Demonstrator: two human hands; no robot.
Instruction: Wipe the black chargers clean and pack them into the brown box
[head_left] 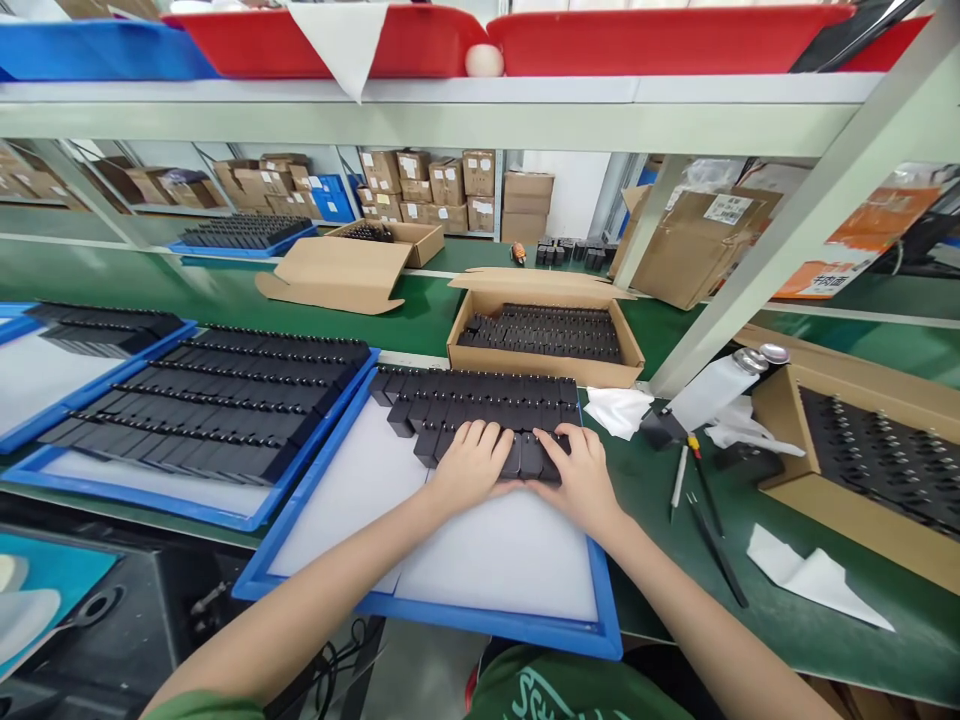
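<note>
In the blue-rimmed tray [442,610] before me, rows of small black blocks [480,388] with shiny metal tips stand at the far end. My left hand [472,462] rests on the nearest row, fingers bent over the tops and thumb along the front. At that row's right end my right hand [581,475] grips in the same way. A few black block fronts [531,460] show between the two hands. My fingers hide how many blocks each hand holds.
A filled blue tray [247,515] lies left, and an open carton of blocks [544,365] stands behind. To the right are tweezers [716,550], a white bottle [716,388], tissues [806,575] and another carton [862,520]. A shelf post [787,220] slants down at right.
</note>
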